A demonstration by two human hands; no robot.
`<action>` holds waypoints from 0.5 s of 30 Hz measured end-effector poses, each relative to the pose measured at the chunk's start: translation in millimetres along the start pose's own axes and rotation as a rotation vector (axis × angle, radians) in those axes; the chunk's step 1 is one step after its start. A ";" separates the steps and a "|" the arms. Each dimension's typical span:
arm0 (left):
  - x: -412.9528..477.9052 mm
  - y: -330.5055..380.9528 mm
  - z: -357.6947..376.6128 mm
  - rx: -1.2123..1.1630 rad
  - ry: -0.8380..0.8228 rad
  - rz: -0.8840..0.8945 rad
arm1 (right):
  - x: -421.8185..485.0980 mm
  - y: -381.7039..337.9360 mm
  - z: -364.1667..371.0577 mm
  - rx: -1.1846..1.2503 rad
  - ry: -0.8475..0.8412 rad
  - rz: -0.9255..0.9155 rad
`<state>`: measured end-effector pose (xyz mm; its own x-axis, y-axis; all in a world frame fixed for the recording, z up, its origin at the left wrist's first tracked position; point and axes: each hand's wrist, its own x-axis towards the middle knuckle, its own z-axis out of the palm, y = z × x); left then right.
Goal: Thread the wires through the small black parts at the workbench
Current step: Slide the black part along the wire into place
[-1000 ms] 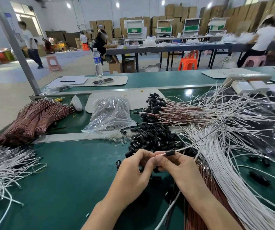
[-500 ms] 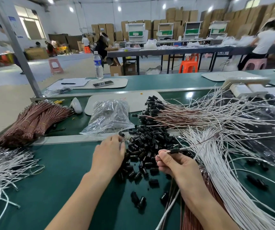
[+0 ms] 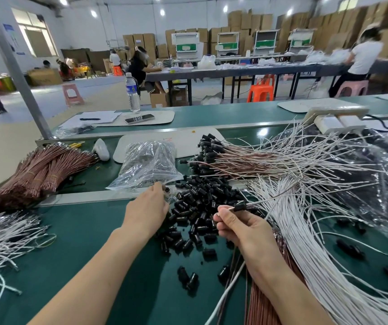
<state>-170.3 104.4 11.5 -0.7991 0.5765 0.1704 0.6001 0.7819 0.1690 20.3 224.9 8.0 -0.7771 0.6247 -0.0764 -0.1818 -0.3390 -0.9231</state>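
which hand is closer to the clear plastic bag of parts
Left. The left hand is right at the near edge of the clear plastic bag. The right hand is farther right, across the pile of black parts, pinching a wire.

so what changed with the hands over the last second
The left hand left the right hand and reached forward-left to the far edge of the black parts pile, beside the plastic bag; whether it grips a part is unclear. The right hand still pinches the wire carrying one black part. The wire bundles stayed put.
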 end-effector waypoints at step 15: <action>-101.2 66.2 10.4 -1.288 0.128 0.103 | 2.0 -0.2 -3.3 0.115 -0.023 0.053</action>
<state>-50.1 100.3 -4.7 -0.7815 0.5371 0.3174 0.3182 -0.0944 0.9433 20.8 228.5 6.8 -0.8007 0.5880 -0.1143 -0.2068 -0.4504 -0.8686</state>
